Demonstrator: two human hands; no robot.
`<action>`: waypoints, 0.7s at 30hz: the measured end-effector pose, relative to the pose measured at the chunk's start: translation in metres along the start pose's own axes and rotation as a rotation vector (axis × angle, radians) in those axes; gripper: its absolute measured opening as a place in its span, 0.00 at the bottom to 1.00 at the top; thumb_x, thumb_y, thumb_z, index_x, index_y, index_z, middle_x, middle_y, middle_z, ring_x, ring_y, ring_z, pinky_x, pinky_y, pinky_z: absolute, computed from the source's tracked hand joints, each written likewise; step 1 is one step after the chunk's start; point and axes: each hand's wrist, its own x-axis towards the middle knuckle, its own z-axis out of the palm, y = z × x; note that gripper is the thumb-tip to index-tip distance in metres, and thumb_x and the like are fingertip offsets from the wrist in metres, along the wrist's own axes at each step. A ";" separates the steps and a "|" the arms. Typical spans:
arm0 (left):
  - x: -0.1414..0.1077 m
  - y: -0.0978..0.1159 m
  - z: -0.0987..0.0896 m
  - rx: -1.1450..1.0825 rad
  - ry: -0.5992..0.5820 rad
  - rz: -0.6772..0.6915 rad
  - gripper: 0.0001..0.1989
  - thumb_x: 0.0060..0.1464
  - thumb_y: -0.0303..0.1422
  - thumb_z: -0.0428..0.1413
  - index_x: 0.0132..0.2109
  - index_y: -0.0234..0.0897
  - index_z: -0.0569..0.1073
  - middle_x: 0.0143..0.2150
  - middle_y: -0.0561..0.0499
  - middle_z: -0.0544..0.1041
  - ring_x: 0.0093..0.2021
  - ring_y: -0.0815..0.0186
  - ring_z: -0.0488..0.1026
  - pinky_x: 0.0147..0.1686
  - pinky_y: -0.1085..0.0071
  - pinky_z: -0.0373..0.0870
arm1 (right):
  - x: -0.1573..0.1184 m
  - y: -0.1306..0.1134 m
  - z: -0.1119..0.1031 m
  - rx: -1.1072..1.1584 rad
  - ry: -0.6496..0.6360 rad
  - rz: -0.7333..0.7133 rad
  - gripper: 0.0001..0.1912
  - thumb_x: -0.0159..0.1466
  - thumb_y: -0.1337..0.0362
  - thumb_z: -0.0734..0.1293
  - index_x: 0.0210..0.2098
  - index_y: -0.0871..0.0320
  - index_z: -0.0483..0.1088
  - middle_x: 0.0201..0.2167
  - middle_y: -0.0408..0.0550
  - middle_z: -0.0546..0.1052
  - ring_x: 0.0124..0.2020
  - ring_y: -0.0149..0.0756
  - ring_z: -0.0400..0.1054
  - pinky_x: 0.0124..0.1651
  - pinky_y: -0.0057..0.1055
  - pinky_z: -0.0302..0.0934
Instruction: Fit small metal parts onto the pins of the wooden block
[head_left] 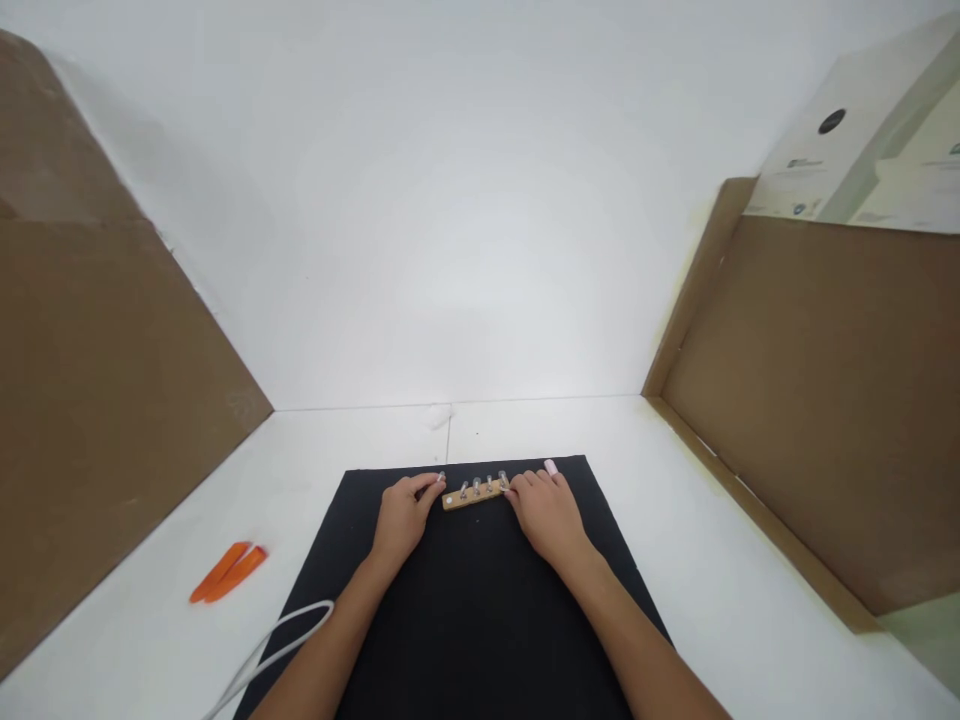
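1. The left hand (403,512) pinches a small, clear and metallic piece (442,477) between thumb and forefinger.
2. The right hand (545,508) has its fingertips gathered at the right end of a light-brown wooden strip (470,495) with small upright metallic pieces (476,487).
3. The strip lies near the far edge of a black rectangular mat (480,600).

From my head, the camera looks forward and down, fairly far back: the wall (465,200) at twelve o'clock, the mat (480,620) at six, my left hand (401,515) at seven, right hand (546,510) at five.
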 end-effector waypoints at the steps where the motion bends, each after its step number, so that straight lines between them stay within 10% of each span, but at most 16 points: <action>1: 0.000 0.000 0.000 -0.002 0.011 -0.002 0.14 0.56 0.42 0.55 0.40 0.41 0.81 0.37 0.50 0.82 0.37 0.60 0.77 0.39 0.67 0.71 | 0.000 0.000 -0.001 0.018 0.010 0.003 0.09 0.69 0.64 0.61 0.34 0.57 0.70 0.31 0.50 0.76 0.35 0.42 0.68 0.46 0.40 0.54; 21: -0.024 0.030 0.003 -0.123 0.039 0.429 0.09 0.61 0.32 0.53 0.42 0.41 0.78 0.39 0.47 0.80 0.40 0.63 0.73 0.41 0.64 0.72 | -0.016 -0.041 0.014 0.847 0.184 -0.013 0.10 0.69 0.63 0.57 0.37 0.55 0.69 0.22 0.43 0.73 0.22 0.33 0.67 0.28 0.28 0.60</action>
